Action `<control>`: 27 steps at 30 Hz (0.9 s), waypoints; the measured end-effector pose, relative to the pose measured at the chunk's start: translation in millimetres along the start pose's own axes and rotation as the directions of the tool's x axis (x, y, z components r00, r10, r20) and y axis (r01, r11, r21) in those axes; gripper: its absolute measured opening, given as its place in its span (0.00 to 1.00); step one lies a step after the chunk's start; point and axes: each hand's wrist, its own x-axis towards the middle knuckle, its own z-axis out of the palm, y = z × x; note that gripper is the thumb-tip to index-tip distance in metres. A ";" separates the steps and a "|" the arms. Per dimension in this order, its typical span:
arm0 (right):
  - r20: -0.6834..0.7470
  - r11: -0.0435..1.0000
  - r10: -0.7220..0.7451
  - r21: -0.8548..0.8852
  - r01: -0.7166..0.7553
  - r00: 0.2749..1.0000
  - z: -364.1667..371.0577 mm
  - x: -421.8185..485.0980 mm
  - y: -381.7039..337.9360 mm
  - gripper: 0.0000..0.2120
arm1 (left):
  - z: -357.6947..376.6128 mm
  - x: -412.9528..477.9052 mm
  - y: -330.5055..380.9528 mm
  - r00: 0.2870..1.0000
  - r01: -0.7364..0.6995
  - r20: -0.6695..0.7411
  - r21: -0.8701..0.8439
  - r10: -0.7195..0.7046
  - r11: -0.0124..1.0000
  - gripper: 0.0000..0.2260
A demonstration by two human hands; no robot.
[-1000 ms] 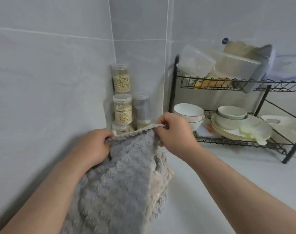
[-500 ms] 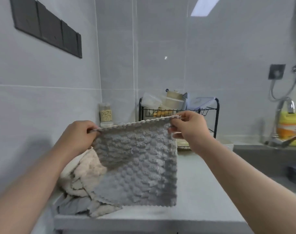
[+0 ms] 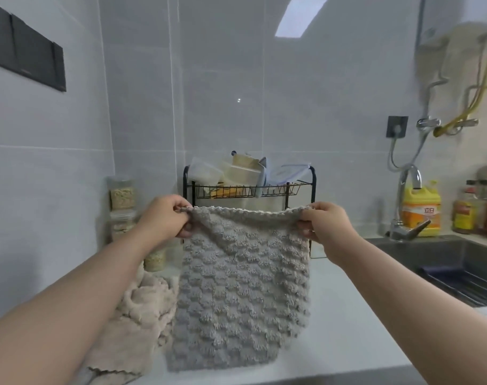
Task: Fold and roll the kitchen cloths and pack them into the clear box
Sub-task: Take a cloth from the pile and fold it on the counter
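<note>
On my feed the left forearm (image 3: pixel 78 298) and right forearm (image 3: pixel 403 287) show bare to the frame's edge — left hand (image 3: pixel 164 218) and right hand (image 3: pixel 324 222) bare as well.

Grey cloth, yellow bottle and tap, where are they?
grey cloth (image 3: pixel 242 295): head view, middle of its hanging bumpy face.
yellow bottle (image 3: pixel 421 215): head view, on its orange label.
tap (image 3: pixel 407 170): head view, top bend of its spout.

Left hand (image 3: pixel 164 218) and right hand (image 3: pixel 324 223) pinching grey cloth (image 3: pixel 241 290) top corners, hanging above counter (image 3: pixel 347 315)
</note>
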 end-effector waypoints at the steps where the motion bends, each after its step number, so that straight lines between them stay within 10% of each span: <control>1: -0.003 0.999 0.032 0.023 -0.032 0.999 0.4 8.9 3.6 0.05 | 9.1 9.3 -1.9 1.000 0.008 -0.002 -0.015 -0.008 1.000 0.11; 13: 0.067 0.987 0.058 0.147 -0.067 0.996 -27.3 47.8 27.6 0.06 | 31.3 -4.2 -4.4 0.989 -0.150 0.008 0.077 0.150 0.986 0.09; 19: 0.239 0.971 0.139 -0.224 -0.084 0.961 -50.5 4.8 78.6 0.06 | 43.7 -71.2 -59.6 0.961 -0.105 0.272 0.219 0.043 0.970 0.12; 27: 0.423 0.526 0.338 -0.826 0.204 0.841 -68.0 -42.0 118.1 0.09 | 56.1 -109.0 -102.9 0.737 -0.209 0.666 0.388 -0.116 0.898 0.06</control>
